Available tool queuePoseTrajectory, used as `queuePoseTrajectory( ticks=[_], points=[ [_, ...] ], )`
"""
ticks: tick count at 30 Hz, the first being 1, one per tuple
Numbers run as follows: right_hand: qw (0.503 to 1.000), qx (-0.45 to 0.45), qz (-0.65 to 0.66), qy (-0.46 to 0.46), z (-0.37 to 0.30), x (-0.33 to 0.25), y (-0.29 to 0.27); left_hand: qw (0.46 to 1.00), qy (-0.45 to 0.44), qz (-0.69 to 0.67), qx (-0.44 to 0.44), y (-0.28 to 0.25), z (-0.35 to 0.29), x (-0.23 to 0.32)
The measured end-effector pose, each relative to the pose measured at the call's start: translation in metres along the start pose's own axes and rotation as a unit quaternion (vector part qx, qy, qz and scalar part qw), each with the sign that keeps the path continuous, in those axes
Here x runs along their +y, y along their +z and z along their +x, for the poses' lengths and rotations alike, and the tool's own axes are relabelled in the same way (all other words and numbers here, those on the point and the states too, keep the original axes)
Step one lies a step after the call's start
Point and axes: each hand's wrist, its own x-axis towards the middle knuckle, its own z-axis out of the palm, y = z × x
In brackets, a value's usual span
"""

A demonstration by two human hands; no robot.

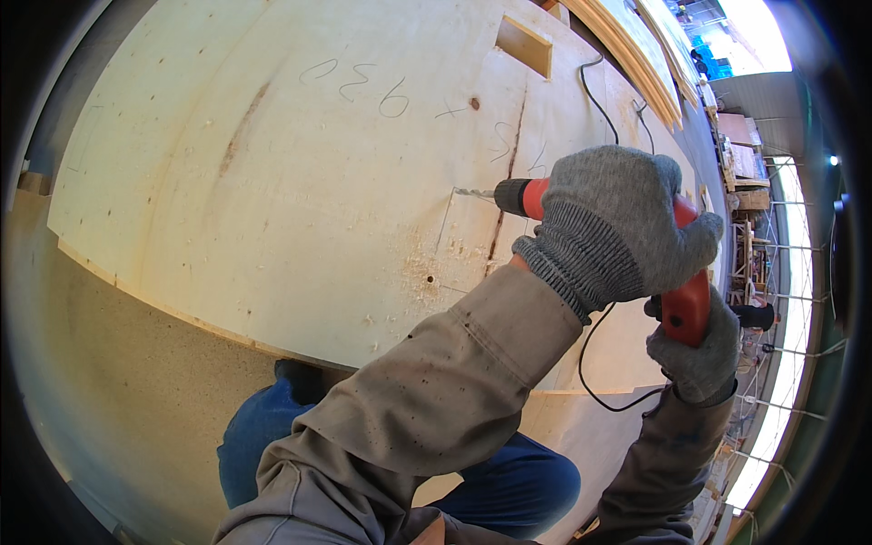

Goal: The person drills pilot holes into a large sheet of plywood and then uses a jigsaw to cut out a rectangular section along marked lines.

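My gloved left hand (pixel 627 213) wraps over the body of a red corded power drill (pixel 688 304). Lower down, my gloved right hand (pixel 704 354) grips its handle. Both hands are closed. The drill lies sideways in view, its black chuck (pixel 511 195) pointing left. A twist drill bit (pixel 474 193) in the chuck meets a pale plywood sheet (pixel 300 200) at a corner of pencilled lines; how deep the tip sits cannot be told. Below that spot, a small drilled hole (pixel 430 279) is ringed by wood shavings (pixel 420 266).
A rectangular cutout (pixel 524 47) opens near the plywood's far edge. Black cord (pixel 595 374) loops beside the handle, and another cable (pixel 595 98) crosses the sheet. Stacked boards (pixel 627 45) lie at the back right. My knee in blue trousers (pixel 518 486) is close to the near edge.
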Motion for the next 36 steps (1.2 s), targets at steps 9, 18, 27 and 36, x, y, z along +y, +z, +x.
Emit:
queuePoseTrajectory(
  ticks=[9,18,27,36],
  points=[
    [0.983,-0.147,0.108,0.030,0.027,-0.052,-0.010,0.992,0.092,0.030,0.085,-0.009,0.009,-0.028],
    [0.952,-0.178,0.214,0.127,0.015,-0.052,-0.002,0.999,0.008,-0.014,-0.029,-0.017,-0.003,-0.007],
    [0.965,-0.148,0.158,0.151,0.008,-0.058,-0.013,0.997,0.010,-0.023,-0.070,-0.025,0.001,0.003],
    [0.952,-0.177,0.202,0.145,0.027,-0.057,0.008,0.996,-0.027,0.019,-0.088,-0.032,-0.001,-0.009]
  ],
)
